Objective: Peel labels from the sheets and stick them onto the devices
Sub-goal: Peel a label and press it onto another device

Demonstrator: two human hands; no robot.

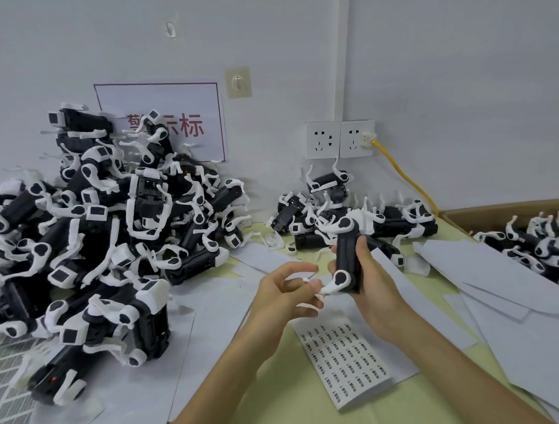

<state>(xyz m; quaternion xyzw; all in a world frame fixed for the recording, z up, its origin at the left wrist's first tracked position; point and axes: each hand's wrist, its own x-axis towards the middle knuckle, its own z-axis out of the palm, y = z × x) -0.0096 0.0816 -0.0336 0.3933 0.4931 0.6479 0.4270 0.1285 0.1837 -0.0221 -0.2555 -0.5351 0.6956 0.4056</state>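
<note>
My right hand (pixel 369 281) grips a black device with white end pieces (pixel 347 257), held upright above the table. My left hand (pixel 286 290) is just left of it, fingers curled, and its thumb and fingers pinch a white piece (pixel 329 288) at the device's lower end. Whether a label is on a fingertip is too small to tell. A label sheet (pixel 344 361) with several rows of small dark labels lies on the table under my hands.
A big heap of black-and-white devices (pixel 90 239) fills the left side. A smaller heap (pixel 352 215) lies against the wall under the sockets (pixel 339 140). A cardboard box (pixel 502 210) at right holds more devices. Blank backing sheets (pixel 485 267) are scattered around. A yellow cable (pixel 404 174) runs down the wall.
</note>
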